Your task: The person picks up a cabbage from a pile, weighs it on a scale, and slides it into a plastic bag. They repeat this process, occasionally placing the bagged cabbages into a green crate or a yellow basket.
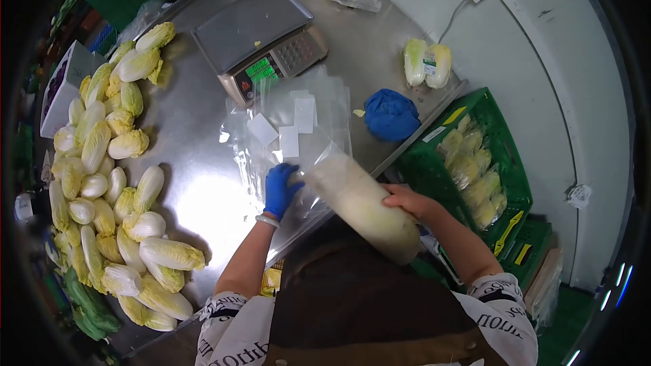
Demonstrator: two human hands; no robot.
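Observation:
My left hand point(279, 190), in a blue glove, rests at the near edge of a pile of clear plastic bags point(329, 112), thumb and fingers apart. My bare right hand point(407, 201) grips a long, pale, rounded bundle point(366, 207) from its right side. The bundle is tilted over the table's front edge, its far end near my left hand. It is smeared by motion and looks wrapped in clear film; its contents cannot be made out. White paper slips point(289, 141) lie on the bags.
Napa cabbages point(163, 255) are heaped along the left of the steel table point(196, 142). A scale point(254, 34) stands at the back. To the right are a blue crumpled bundle point(391, 114), bagged cabbages point(427, 64) and a green crate point(510, 156) holding bagged produce.

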